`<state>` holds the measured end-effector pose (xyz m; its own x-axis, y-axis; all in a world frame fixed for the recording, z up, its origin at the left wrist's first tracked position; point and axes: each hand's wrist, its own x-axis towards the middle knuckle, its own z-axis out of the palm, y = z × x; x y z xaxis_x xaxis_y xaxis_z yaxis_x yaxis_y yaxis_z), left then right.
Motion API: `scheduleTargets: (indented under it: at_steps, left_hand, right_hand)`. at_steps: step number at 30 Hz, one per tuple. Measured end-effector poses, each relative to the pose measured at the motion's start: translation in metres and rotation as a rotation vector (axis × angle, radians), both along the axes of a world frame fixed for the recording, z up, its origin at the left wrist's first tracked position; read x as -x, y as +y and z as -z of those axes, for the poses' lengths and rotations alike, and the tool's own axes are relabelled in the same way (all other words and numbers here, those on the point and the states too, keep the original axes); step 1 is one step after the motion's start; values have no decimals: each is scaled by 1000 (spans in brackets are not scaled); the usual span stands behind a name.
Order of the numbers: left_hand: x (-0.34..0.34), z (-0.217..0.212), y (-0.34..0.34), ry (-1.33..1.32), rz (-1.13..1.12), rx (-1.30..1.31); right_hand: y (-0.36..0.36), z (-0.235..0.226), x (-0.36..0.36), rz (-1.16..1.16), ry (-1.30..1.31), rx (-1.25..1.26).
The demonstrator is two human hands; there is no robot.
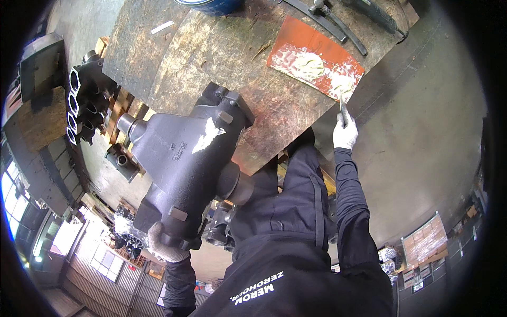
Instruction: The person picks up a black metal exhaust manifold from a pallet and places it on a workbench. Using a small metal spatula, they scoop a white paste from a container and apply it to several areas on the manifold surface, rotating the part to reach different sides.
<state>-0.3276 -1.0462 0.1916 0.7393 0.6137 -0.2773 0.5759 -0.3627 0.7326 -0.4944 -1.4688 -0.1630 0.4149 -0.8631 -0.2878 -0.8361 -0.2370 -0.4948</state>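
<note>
A large black metal casting (177, 153) with pipe stubs rests partly on the worn wooden tabletop (211, 58). A smeared patch of pale putty (207, 136) lies on its upper face. My left hand (162, 244), in a light glove, grips the casting's near end; some of its fingers are hidden. In my gloved right hand (345, 132) is a putty knife (343, 107). Its tip touches the near corner of a red board (303, 34), next to creamy putty (309, 67) spread in thick lumps.
Flat metal bars (317, 21) and a dark power tool (377, 18) lie at the table's far right. The blue tub (211, 5) stands at the far edge. More black castings (87, 100) sit on wooden pallets at left. My legs are close to the table's near edge.
</note>
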Motion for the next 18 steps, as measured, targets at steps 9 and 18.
scheduleTargets:
  at_steps: [9, 18]
  left_hand:
    - [-9, -8, -3, 148, -288, 405]
    - [21, 10, 68, 127, 126, 51]
  right_hand:
    - [14, -26, -8, 436, -680, -983]
    - [6, -67, -18, 631, -902, -1292]
